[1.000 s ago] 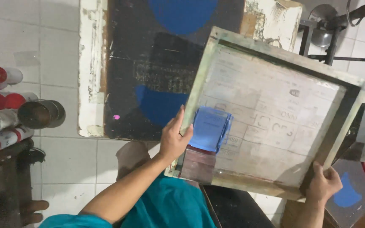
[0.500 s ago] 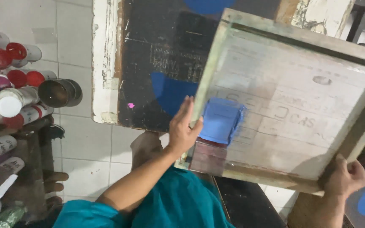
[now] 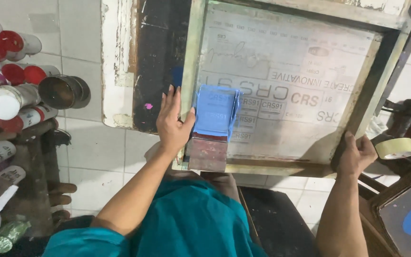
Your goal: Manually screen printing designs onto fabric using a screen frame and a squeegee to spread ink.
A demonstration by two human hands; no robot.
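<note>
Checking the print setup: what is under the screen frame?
Under the frame a dark board with a chipped white edge shows at its left. The rest is covered by the mesh. Left hand and right hand hold the frame.

Squeegee [image 3: 209,143] lies in the screen frame [image 3: 193,71], cans [image 3: 20,90] left.
</note>
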